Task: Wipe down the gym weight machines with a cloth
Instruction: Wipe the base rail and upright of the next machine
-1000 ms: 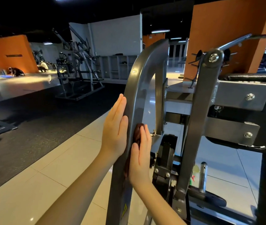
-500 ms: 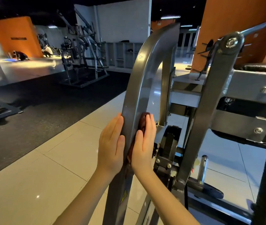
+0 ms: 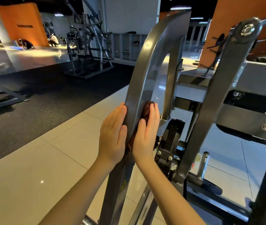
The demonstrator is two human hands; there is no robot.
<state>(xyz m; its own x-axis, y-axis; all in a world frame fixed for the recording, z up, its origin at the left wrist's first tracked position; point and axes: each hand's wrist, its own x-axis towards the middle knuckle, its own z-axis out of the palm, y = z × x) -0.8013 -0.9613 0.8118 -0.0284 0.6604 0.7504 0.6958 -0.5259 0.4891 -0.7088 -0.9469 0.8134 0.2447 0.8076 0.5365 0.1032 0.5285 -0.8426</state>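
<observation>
1. our cloth [image 3: 147, 111] is a small dark reddish rag, soft and light. it is bunched between our right hand [image 3: 145, 138] and the curved grey steel bar [image 3: 145, 75] of the weight machine, and a strip of it shows lower down between our two hands.
2. our right hand lies flat with straight fingers and presses the cloth onto the bar's inner face. it grips nothing, so we judge that palm pressure alone keeps the rag from slipping.
3. our left hand [image 3: 112, 137] is also flat and holds nothing. its fingers lie straight along the bar's outer edge, opposite the right hand, so the bar sits between our palms.
4. the bar looks stiff, heavy, fixed and glossy. we expect the cloth to glide on it easily and perhaps creep out from under the palm, so a spread hand with the rag kept under the fingers seems the safest hold.
5. we see no containers near our hands. the open shelves [image 3: 125, 46] by the far wall hold a dark item or two, too small to make out.
</observation>
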